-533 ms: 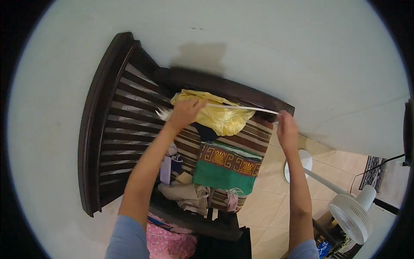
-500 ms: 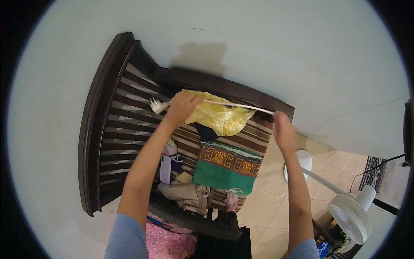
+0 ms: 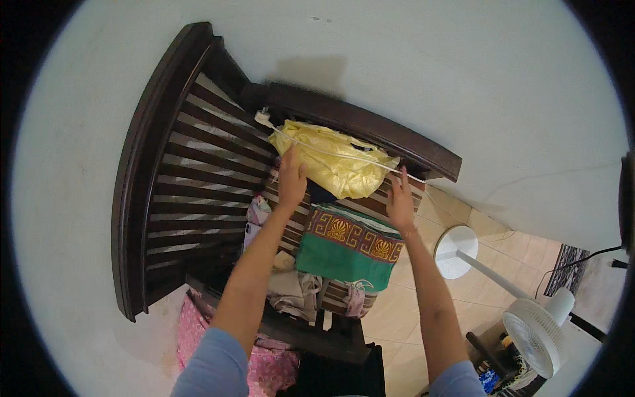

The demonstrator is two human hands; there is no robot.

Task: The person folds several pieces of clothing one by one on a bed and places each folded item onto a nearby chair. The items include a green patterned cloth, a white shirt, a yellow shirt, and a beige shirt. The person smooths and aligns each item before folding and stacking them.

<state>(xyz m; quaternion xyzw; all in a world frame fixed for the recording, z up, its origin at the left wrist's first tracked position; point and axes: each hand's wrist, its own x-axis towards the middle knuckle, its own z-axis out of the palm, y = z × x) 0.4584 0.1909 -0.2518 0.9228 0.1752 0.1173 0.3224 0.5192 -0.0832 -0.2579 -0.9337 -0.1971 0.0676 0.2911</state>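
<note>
A crumpled yellow plastic bag point(image 3: 344, 173) rests on the striped seat cushion point(image 3: 381, 202) of a dark wooden bench. Across its top runs a white power cord point(image 3: 324, 150), whose plug point(image 3: 263, 119) lies by the bench's corner. My left hand point(image 3: 291, 180) is at the bag's near left side, fingers extended and gripping nothing. At the bag's right end, my right hand point(image 3: 399, 204) has its fingers stretched out close under the cord; whether they touch it I cannot tell. Nearer to me lies a folded green cloth point(image 3: 340, 255) with a patterned brown border.
Slatted bench back point(image 3: 198, 192) stands left; a wooden armrest point(image 3: 370, 126) runs along the wall. Beige clothes point(image 3: 291, 291), a purple phone point(image 3: 251, 233) and a pink pouch point(image 3: 356, 301) sit on the seat. A white standing fan point(image 3: 532, 331) is on the tiled floor at right.
Both hands have let go of the white cord, which now lies over the yellow bag. They have moved closer together and nearer to me.
</note>
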